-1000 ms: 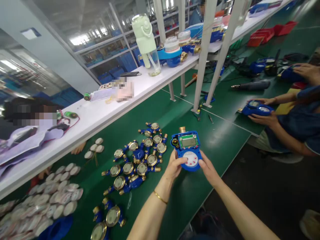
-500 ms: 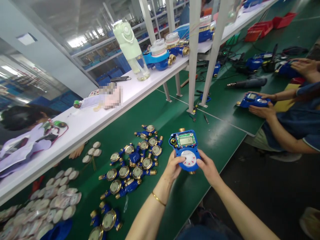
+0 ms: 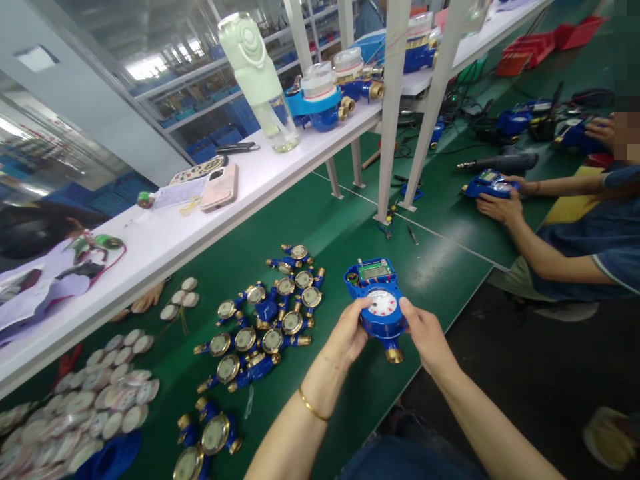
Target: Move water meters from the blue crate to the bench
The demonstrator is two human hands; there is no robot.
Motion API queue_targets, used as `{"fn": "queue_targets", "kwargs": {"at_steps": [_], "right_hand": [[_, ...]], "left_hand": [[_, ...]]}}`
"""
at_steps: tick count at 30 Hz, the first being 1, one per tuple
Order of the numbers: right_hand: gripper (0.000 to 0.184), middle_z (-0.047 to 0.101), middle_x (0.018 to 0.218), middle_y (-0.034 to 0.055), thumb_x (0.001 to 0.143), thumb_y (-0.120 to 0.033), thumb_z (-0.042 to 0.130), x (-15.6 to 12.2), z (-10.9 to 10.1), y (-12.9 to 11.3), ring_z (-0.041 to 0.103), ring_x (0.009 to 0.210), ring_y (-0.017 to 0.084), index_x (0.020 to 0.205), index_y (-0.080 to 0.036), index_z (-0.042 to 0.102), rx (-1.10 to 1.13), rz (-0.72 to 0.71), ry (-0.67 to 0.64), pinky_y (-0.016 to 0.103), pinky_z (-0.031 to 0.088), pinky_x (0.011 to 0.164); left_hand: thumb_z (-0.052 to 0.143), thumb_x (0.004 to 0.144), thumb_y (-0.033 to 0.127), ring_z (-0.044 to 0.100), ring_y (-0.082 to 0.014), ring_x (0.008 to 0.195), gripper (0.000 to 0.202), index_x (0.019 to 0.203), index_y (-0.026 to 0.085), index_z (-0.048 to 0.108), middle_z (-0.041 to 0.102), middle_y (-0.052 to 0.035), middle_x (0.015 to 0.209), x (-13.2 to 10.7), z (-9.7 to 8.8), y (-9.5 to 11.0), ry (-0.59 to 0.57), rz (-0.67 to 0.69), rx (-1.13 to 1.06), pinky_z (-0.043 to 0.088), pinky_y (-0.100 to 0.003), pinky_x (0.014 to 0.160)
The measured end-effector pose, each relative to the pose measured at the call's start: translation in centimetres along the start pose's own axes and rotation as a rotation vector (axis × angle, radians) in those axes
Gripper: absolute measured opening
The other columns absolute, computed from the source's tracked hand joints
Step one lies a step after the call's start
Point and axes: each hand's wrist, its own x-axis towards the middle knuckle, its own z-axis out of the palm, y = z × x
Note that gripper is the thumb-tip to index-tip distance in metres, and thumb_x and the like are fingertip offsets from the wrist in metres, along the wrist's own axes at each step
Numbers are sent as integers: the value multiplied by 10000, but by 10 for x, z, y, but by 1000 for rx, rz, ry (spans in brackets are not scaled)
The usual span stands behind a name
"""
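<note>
Both my hands hold a blue water meter (image 3: 379, 298) above the green belt (image 3: 320, 220). It has a white dial, a small green display at its far end and a brass fitting at its near end. My left hand (image 3: 351, 332) grips its left side and my right hand (image 3: 423, 328) grips its right side. To the left lies a cluster of several small blue-and-brass meters (image 3: 265, 320) on the belt.
A heap of round white dial discs (image 3: 85, 407) lies far left. A white shelf (image 3: 165, 247) carries a phone (image 3: 219, 188), a green bottle (image 3: 256, 77) and blue meters (image 3: 325, 100). At the right a co-worker's hands (image 3: 497, 203) hold another blue meter (image 3: 487, 183).
I have tilted the meter toward me and lowered it slightly, so its near brass fitting now shows. The view has shifted a little.
</note>
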Motion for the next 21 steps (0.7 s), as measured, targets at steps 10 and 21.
{"fn": "queue_targets", "kwargs": {"at_steps": [10, 21], "right_hand": [[754, 730, 839, 106, 810, -828, 524, -1, 2, 2, 636, 864, 266, 890, -112, 748, 9, 29, -5, 374, 555, 795], [711, 691, 788, 85, 818, -820, 511, -11, 5, 3, 607, 777, 232, 795, -135, 701, -20, -4, -67, 343, 525, 719]], "left_hand": [[656, 830, 269, 697, -166, 710, 260, 1015, 98, 723, 783, -77, 859, -7, 0, 4, 53, -58, 30, 603, -278, 608], [794, 629, 313, 700, -183, 780, 434, 991, 81, 734, 795, -88, 892, -19, -9, -1, 40, -20, -6, 591, -279, 689]]}}
